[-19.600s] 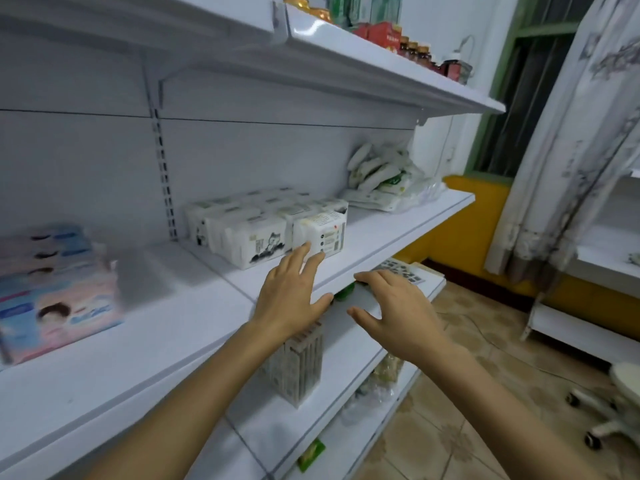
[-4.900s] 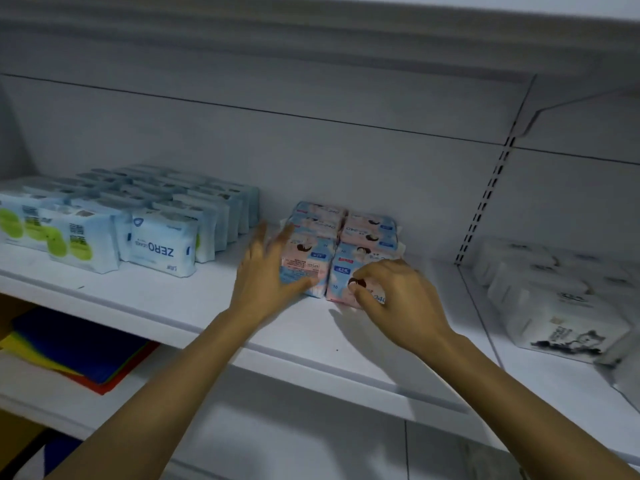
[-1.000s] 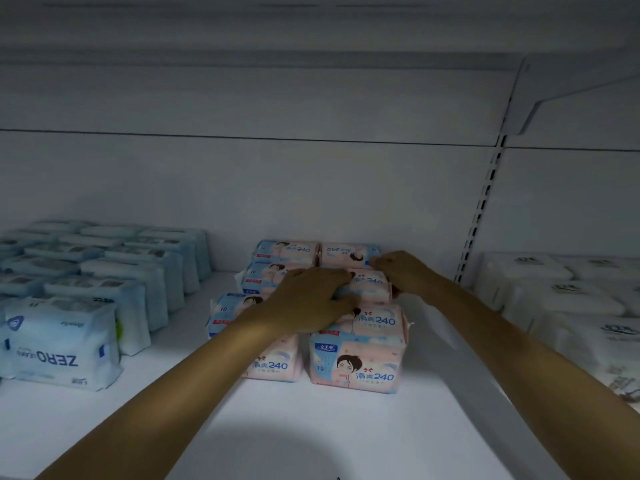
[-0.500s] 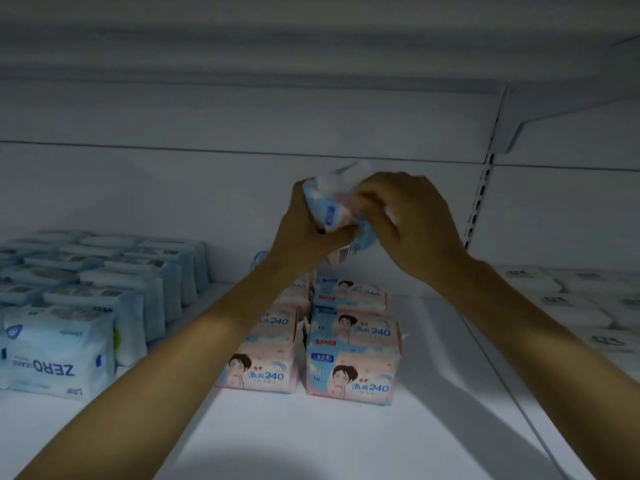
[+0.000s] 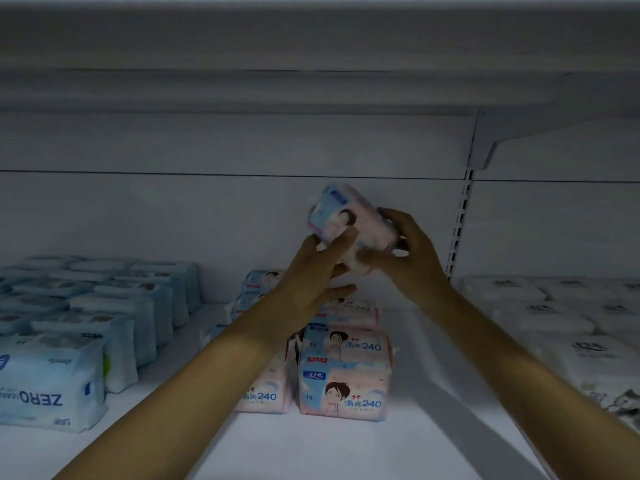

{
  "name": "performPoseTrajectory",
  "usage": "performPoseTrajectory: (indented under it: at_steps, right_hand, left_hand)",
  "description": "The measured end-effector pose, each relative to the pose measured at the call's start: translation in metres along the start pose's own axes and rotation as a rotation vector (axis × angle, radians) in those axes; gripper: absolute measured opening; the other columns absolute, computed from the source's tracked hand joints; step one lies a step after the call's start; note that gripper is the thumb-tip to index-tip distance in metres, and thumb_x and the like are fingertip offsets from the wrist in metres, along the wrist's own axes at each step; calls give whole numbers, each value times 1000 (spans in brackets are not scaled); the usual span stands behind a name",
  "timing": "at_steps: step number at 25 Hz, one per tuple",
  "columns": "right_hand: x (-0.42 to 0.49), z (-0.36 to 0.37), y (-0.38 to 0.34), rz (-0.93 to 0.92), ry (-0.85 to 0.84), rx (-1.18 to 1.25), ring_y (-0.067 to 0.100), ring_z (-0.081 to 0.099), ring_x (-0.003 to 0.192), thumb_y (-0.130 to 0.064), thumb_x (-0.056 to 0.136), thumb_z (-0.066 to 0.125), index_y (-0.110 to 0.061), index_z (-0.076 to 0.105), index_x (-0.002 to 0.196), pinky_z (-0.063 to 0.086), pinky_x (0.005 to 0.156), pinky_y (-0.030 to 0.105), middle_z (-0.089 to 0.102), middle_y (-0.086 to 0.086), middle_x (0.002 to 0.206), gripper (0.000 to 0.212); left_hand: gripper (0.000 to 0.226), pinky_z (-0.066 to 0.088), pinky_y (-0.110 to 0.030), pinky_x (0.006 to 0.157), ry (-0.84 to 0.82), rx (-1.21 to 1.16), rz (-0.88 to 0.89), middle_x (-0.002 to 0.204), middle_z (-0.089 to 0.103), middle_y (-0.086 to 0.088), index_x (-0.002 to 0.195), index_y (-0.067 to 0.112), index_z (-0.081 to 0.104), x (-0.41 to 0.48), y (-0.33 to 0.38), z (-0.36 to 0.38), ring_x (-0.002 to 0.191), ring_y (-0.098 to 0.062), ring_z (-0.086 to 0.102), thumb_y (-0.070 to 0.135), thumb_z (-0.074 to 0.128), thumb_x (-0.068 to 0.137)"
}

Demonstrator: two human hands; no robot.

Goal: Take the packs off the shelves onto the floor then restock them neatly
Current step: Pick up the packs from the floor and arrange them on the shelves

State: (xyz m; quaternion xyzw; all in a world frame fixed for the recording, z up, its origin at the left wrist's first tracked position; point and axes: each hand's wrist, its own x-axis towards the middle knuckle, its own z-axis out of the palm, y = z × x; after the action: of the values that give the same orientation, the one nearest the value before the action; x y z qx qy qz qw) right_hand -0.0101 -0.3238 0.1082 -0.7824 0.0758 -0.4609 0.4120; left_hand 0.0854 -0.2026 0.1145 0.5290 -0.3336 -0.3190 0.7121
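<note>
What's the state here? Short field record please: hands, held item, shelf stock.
held item: pink pack, tilted, in the air above the stock
right hand: grips the pack from its right side
left hand: fingers touch the pack's lower edge, thumb off it
middle stock: pink stacks, side by side on the shelf, partly hidden by the left arm
left stock: blue packs, in rows
right stock: white packs
task stage: cannot tell whether the pack is coming off or going back
</note>
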Motion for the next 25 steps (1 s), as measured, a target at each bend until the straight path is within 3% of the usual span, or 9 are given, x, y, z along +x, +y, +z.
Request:
performPoseTrajectory:
  at_steps: [2, 5, 8, 11, 17, 20, 21, 23, 25]
  right_hand:
    - [16, -23, 0, 293, -76, 281, 20, 64, 99, -13, 70, 78, -20, 57, 116, 56, 82, 32, 64, 3, 113, 51]
    - [22, -34, 13, 497, -97, 336, 22, 66, 92, -11, 81, 70, -19, 55, 108, 56, 83, 38, 62, 13, 118, 32]
    - [22, -17, 37, 639, -17, 358, 28, 66, 92, -13, 83, 70, -11, 52, 108, 57, 80, 39, 63, 17, 116, 30]
    - [17, 6, 62, 777, 54, 347, 30, 65, 95, -26, 81, 74, -9, 57, 106, 58, 78, 41, 65, 17, 111, 34]
    - [-9, 38, 99, 810, 81, 169, 30, 68, 91, -35, 70, 80, -11, 66, 93, 54, 86, 51, 71, 13, 99, 36]
    - [-6, 32, 90, 508, 141, -63, 22, 63, 97, -31, 87, 66, -15, 64, 95, 51, 90, 38, 67, 4, 101, 18]
    - [-4, 31, 85, 400, 26, -116, 18, 59, 102, -30, 93, 59, -17, 65, 101, 47, 92, 32, 65, 1, 106, 17]
    - [0, 36, 81, 280, -389, -311, 15, 49, 115, -39, 97, 47, -19, 64, 115, 36, 100, 27, 57, -1, 120, 32]
    - [4, 38, 79, 273, -607, -544, 19, 51, 118, -66, 88, 38, -23, 63, 120, 37, 104, 36, 56, 1, 129, 59]
  left_hand:
    - [56, 54, -35, 84, 113, 200, 44, 120, 61, 2, 136, 22, 43, -2, -3, -5, 105, -15, 61, 34, 66, 86]
    - [68, 48, -26, 86, 243, 513, 228, 131, 47, 2, 141, 23, 34, -1, -9, -22, 113, -12, 49, 27, 71, 84]
    - [103, 31, -42, 113, 127, 891, 133, 156, 23, 0, 153, 22, 7, -1, -26, -33, 140, -20, 26, 42, 75, 78]
    - [110, 16, -45, 119, 45, 1299, 79, 162, 2, 0, 152, 24, -10, -6, -46, -37, 148, -21, 8, 57, 65, 79]
    - [63, 3, -44, 118, -48, 1501, 5, 160, 15, 9, 148, 35, 29, -3, -46, -34, 148, -14, 8, 60, 42, 92]
    - [59, 4, -46, 118, -76, 1541, -14, 159, 21, 9, 147, 34, 33, -3, -48, -32, 147, -15, 11, 59, 39, 93]
    - [58, 5, -47, 117, -76, 1550, -12, 158, 23, 9, 146, 35, 33, -2, -49, -32, 147, -16, 13, 59, 39, 93]
    - [56, 9, -49, 116, -100, 1535, -29, 155, 30, 8, 145, 35, 36, 2, -48, -32, 145, -19, 20, 56, 42, 93]
    - [49, 19, -48, 115, -186, 1408, -94, 147, 43, 2, 141, 28, 43, 5, -36, -34, 136, -22, 35, 45, 46, 95]
